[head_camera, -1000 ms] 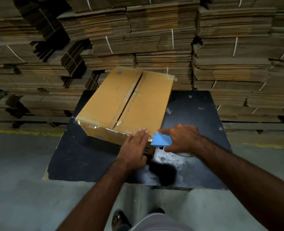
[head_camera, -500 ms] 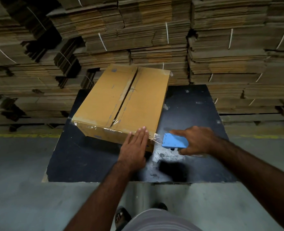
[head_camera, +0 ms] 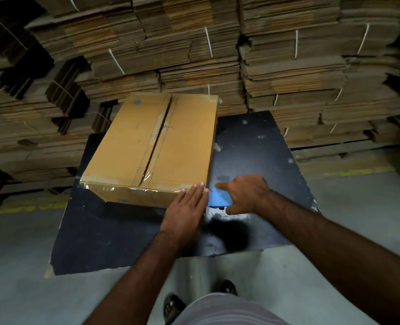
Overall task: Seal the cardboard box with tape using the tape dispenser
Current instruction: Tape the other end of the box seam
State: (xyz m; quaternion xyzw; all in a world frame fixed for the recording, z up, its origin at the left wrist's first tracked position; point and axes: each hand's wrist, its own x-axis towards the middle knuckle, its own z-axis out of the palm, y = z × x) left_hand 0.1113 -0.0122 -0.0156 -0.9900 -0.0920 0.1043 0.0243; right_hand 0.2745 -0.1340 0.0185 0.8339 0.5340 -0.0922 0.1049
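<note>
Head view, looking down on a cardboard box (head_camera: pixel 152 148) that lies flat on a dark desk (head_camera: pixel 260 146), its two top flaps meeting along a centre seam. Clear tape (head_camera: pixel 133 189) shows as a glossy band along the box's near top edge and over the near end of the seam; farther along, the seam looks open, so the sealing appears only partly done. The left hand (head_camera: pixel 185 213) lies flat, fingers straight and together, with the fingertips on the near right corner of the box, probably pressing the tape end down and steadying the box against the pull. Immediately to the right of that hand, just off the box corner, is the blue tape dispenser (head_camera: pixel 219 198), gripped by the right hand (head_camera: pixel 246 193), whose fingers curl over its body while the forefinger reaches toward the box. The dispenser's front edge sits close to the left fingertips, a placement consistent with cutting or finishing a strip at the corner; whether tape links it to the box cannot be told. Bundled stacks of flattened cardboard (head_camera: pixel 288 73) rise beyond the desk, well apart from both hands.
</note>
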